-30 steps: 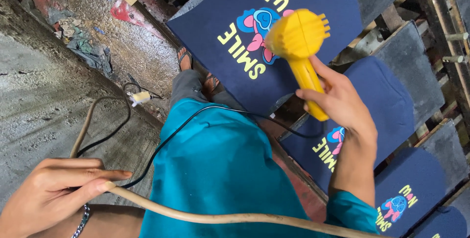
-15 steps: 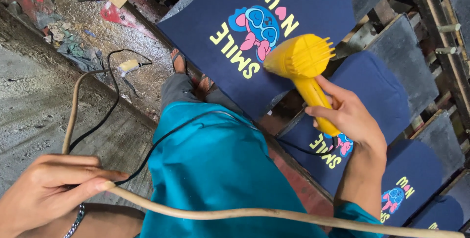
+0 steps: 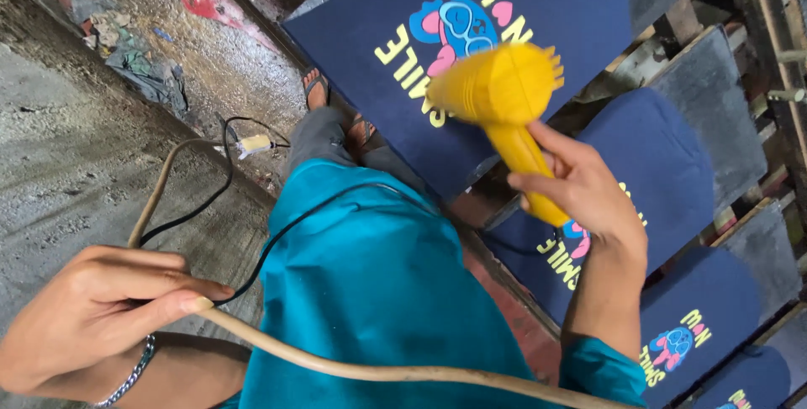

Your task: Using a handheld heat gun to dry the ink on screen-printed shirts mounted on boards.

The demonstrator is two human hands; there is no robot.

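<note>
1. Heat gun (image 3: 504,102), yellow, pistol-shaped: held in my right hand (image 3: 580,195), fingers (image 3: 546,184) wrapped closed round the handle, nozzle aimed down at the printed design on the nearest shirt. The gun's head is blurred in the picture.
2. Hose (image 3: 353,367), tan, stiff-looking: gripped by my left hand (image 3: 92,321), fingers (image 3: 181,295) pinched shut over it, thumb on top. It runs from that hand across my lap toward the lower right, and loops up over the concrete ledge (image 3: 76,157) on the other side.
3. Cord (image 3: 286,232), black, thin: passes under my left fingers along with the hose, crosses my teal garment (image 3: 370,291), and trails to a small pale plug block (image 3: 252,145) on the floor.
4. Navy shirt (image 3: 538,5), stretched flat on a board, yellow lettering and a blue-and-pink cartoon figure: lies directly under the gun; this is the piece in hand, and by my judgement it is mid-treatment.
5. Further shirts (image 3: 672,165), same print, on boards in a row running down to the right: at least three more show. I cannot tell from the prints which are already dried; judged by the gun's place at the row's end, the bulk of the row may be left.
6. Sandalled foot (image 3: 315,89), mine, on the wet floor below the first board.
</note>
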